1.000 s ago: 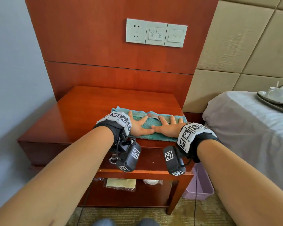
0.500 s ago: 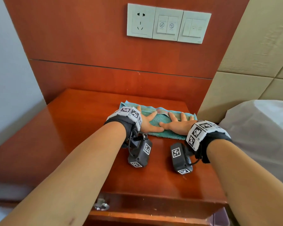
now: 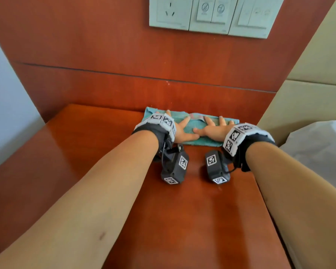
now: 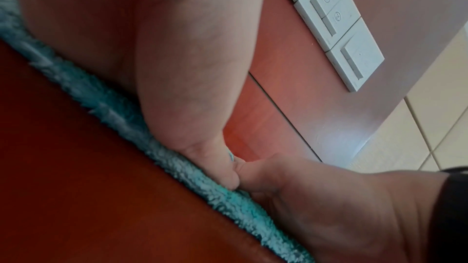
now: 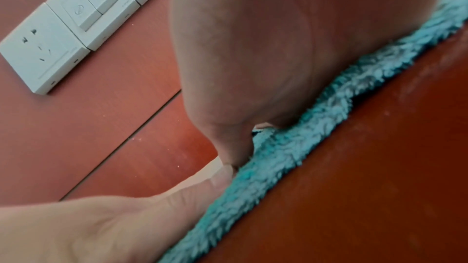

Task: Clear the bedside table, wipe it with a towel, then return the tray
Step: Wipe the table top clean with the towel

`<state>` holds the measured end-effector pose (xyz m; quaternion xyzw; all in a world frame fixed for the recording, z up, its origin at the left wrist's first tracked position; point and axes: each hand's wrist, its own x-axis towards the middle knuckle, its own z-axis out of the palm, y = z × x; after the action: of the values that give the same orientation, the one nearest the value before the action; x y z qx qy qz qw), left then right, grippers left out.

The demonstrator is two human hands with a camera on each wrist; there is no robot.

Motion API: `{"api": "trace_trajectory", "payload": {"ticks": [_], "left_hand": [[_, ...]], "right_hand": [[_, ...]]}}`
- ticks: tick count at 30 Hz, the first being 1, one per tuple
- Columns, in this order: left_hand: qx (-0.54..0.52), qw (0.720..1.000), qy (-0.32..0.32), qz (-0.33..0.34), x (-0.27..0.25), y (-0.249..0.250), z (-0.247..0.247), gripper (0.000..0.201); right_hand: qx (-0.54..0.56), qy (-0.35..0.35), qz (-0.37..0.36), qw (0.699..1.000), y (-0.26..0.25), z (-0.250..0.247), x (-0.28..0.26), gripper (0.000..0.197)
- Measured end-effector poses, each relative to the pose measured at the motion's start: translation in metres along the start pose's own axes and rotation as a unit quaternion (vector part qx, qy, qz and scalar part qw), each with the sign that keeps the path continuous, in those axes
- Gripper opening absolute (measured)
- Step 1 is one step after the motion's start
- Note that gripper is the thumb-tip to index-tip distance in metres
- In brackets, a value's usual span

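The red-brown wooden wall panel [image 3: 124,61] fills the back of the scene, rising straight behind the bedside table [image 3: 192,220], whose glossy top shows faint streaks on its right part. To the right stands a beige padded headboard [image 3: 314,65], and below it the edge of a bed under a white sheet [image 3: 322,152] sits just beside the table. High on the panel is a row of white switch plates with a socket [image 3: 208,14]. The teal towel [image 3: 194,131] lies flat at the far edge of the tabletop, its rear edge against the panel, so the panel blocks any path farther back. The left hand [image 3: 179,131] and the right hand [image 3: 213,130] both press down flat on the towel with fingers spread and straight, gripping nothing, their thumb tips touching in the middle. Each wrist wears a marker-covered band, and a dark camera unit [image 3: 175,167] hangs under each wrist, just over the wood.
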<state>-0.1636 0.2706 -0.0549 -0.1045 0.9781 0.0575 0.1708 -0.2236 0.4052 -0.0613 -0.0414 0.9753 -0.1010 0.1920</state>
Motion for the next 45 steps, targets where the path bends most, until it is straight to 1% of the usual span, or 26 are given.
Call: {"api": "trace_trajectory", "payload": {"ticks": [3, 6, 9, 12, 17, 22, 27, 31, 34, 38, 43, 45], "left_hand": [[-0.004, 1.000, 0.010, -0.009, -0.009, -0.001, 0.006, 0.086], [0.003, 1.000, 0.002, -0.015, -0.026, -0.006, 0.010, 0.087], [0.014, 1.000, -0.015, -0.012, -0.050, -0.010, 0.016, 0.088], [0.011, 1.000, -0.012, -0.010, -0.078, -0.016, 0.028, 0.087], [0.016, 1.000, -0.009, -0.013, -0.125, -0.024, 0.049, 0.087], [0.019, 1.000, -0.001, -0.001, -0.173, -0.036, 0.070, 0.087], [0.029, 1.000, -0.009, 0.003, -0.215, -0.052, 0.084, 0.088], [0.028, 0.999, -0.015, -0.001, -0.238, -0.072, 0.091, 0.087], [0.029, 1.000, -0.008, -0.006, -0.249, -0.090, 0.099, 0.086], [0.025, 0.999, 0.000, -0.023, -0.262, -0.122, 0.104, 0.084], [0.029, 0.999, -0.006, -0.045, -0.276, -0.171, 0.102, 0.083], [0.013, 0.998, -0.007, -0.056, -0.283, -0.189, 0.102, 0.079]], "right_hand": [[0.006, -0.001, 0.005, 1.000, 0.000, 0.005, -0.009, 0.081], [-0.008, -0.014, 0.004, 1.000, 0.002, 0.009, -0.028, 0.082], [-0.011, -0.022, 0.009, 1.000, 0.004, 0.018, -0.054, 0.082], [-0.022, -0.019, 0.006, 1.000, 0.005, 0.030, -0.082, 0.083], [0.001, -0.014, 0.005, 1.000, 0.008, 0.054, -0.129, 0.082], [0.019, 0.001, -0.001, 1.000, 0.011, 0.079, -0.174, 0.081], [0.035, 0.015, 0.000, 0.999, 0.006, 0.107, -0.217, 0.082], [0.016, 0.008, -0.005, 1.000, -0.009, 0.114, -0.251, 0.080], [0.005, 0.005, -0.014, 1.000, -0.023, 0.121, -0.268, 0.080], [-0.002, 0.020, -0.027, 0.999, -0.051, 0.139, -0.279, 0.080], [-0.016, 0.018, -0.052, 0.998, -0.097, 0.160, -0.288, 0.085], [-0.017, 0.013, -0.064, 0.998, -0.115, 0.165, -0.290, 0.085]]}}
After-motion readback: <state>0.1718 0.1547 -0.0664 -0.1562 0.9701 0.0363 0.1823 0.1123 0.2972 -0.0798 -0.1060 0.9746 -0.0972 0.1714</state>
